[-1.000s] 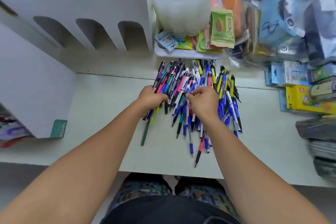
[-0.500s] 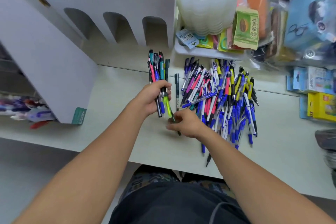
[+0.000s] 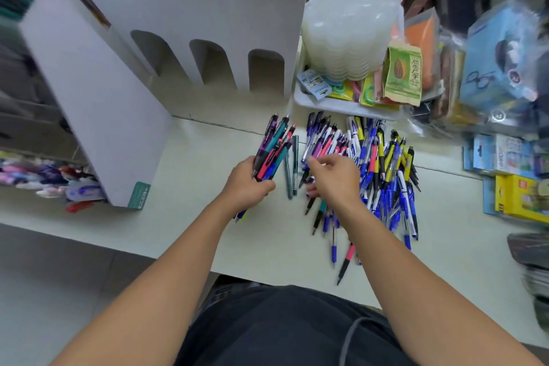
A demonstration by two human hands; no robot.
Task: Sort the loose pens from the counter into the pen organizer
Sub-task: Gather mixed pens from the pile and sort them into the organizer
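Your left hand (image 3: 248, 180) grips a bunch of plastic click pens (image 3: 274, 147), pink, teal, purple and dark blue, with their tops pointing up and away from you. Your right hand (image 3: 332, 178) hangs over the near edge of the big loose pile of blue, yellow, pink and white pens (image 3: 377, 169) on the pale counter top (image 3: 190, 226). Its fingers are bent and spread. I cannot tell if they pinch a pen or not.

Two thin grey pens (image 3: 291, 166) lie flat on the counter between your two hands, apart from the pile.

You look to be in the picking step: gathering pens of one kind into your left hand. Most of the pens are not yet sorted. Next, I think your right hand needs to pick one more matching pen and pass it across to the bunch. Hold the bunch tight so none slip out the bottom.

The tall white cardboard pen organizer (image 3: 190, 38) stands beyond your left hand. It has three arched openings low on its front. Those openings look dark, and I see no pens in them. The slots at its top are blurry, so I cannot say what they hold.

Beyond your right hand sits a white plastic tray (image 3: 309, 102). In it are a stack of clear wavy-edged plastic dishes (image 3: 350, 30), a green paper snack packet (image 3: 402, 80) and some small coloured packets.
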